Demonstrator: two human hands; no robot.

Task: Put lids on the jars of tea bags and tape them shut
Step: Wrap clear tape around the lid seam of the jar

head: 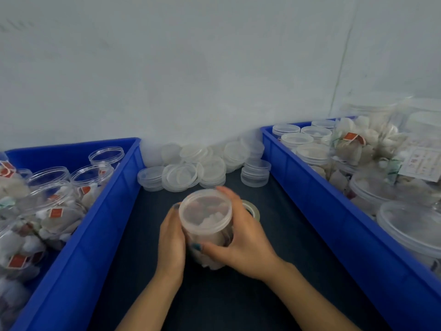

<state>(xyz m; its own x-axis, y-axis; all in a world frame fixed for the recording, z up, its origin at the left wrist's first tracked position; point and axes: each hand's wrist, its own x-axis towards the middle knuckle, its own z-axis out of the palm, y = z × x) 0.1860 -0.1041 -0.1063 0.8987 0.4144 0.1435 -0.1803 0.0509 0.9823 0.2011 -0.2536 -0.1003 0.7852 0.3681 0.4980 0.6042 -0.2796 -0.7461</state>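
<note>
On the dark table (226, 304), left hand (170, 240) and right hand (245, 240) curl round the lidded jar (205, 211), tape roll (253, 210) just behind. Probably light, slick plastic; grip its sides.

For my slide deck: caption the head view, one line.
Left hand and right hand grip the lidded tea-bag jar; tape roll lies behind.
</note>
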